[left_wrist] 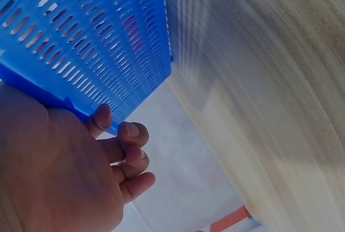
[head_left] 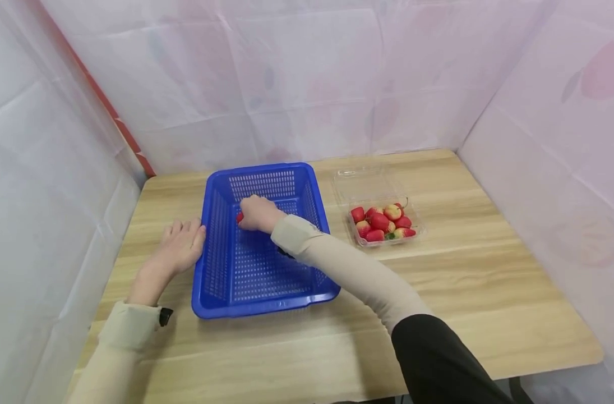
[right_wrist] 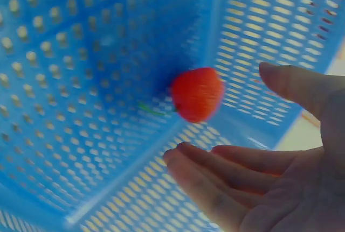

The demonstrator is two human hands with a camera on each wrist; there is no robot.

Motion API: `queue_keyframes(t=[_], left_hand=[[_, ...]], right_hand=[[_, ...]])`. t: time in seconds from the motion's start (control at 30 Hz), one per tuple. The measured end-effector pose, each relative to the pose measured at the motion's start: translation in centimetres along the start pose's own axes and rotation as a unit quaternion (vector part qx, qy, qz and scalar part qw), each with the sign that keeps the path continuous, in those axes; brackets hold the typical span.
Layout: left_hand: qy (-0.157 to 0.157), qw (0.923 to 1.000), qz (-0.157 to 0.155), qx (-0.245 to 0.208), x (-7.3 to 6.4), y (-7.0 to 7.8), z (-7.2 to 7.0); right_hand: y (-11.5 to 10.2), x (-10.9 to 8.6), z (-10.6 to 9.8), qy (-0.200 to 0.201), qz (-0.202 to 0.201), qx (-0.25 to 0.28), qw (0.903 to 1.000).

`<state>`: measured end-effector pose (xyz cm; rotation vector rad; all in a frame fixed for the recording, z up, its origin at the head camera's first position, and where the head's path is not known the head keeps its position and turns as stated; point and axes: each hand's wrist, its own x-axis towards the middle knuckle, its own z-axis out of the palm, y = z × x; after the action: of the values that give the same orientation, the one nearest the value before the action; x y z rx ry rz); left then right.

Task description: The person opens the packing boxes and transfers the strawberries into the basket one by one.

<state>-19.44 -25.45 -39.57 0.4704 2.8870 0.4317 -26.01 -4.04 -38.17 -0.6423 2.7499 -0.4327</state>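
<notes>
My right hand (head_left: 258,214) reaches down inside the blue plastic basket (head_left: 266,306). In the right wrist view a red strawberry (right_wrist: 197,95) with a bit of green stem lies in a corner of the basket. The right hand's thumb and fingers (right_wrist: 232,170) are spread apart around the strawberry's near side, with a gap between them and it. My left hand (head_left: 180,247) is at the basket's left rim. Seen from the left wrist, its fingers (left_wrist: 135,135) are loosely bent beside the perforated wall, close to the rim.
To the right of the basket stands a clear plastic clamshell box (head_left: 359,191), lid raised, with several red strawberries and yellow-red fruits (head_left: 379,221) inside. Both stand on a wood-grain table (head_left: 463,269). Pale printed sheets (head_left: 312,73) hang behind and at both sides.
</notes>
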Motion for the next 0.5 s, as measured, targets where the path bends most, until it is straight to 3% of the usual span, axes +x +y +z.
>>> queue_keyframes(t=[0.3, 0.5], left_hand=[[0.012, 0.9999, 0.003, 0.005, 0.1, -0.3, 0.0], [0.021, 0.9994, 0.005, 0.026, -0.4, -0.8, -0.2]], right_hand=[[-1.4, -2.9, -4.5, 0.021, -0.013, 0.014, 0.9996], [-1.0, -5.6, -7.6, 0.046, -0.029, 0.02, 0.9983]])
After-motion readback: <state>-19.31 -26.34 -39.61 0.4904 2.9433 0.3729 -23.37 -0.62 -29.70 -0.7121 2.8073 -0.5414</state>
